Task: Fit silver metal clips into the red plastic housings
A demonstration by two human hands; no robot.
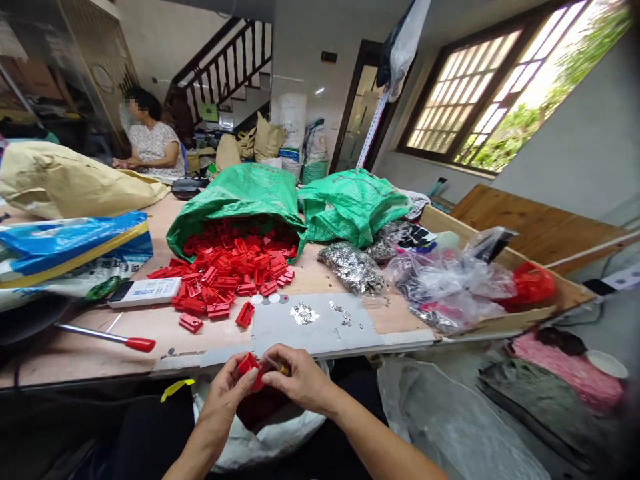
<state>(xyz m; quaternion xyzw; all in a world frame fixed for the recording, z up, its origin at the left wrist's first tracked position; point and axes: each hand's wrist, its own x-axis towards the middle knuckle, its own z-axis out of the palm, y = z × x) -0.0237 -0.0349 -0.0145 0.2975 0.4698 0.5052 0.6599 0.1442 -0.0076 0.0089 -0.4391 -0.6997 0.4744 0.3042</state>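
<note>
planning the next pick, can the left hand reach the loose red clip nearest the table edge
Probably yes: the red clip lies alone, nothing between it and the left hand, though that hand pinches a red part.

Flat grey panel (280,331) lies open between the heap of red plastic clips (225,270) and crumpled clear plastic bags (445,290).
</note>
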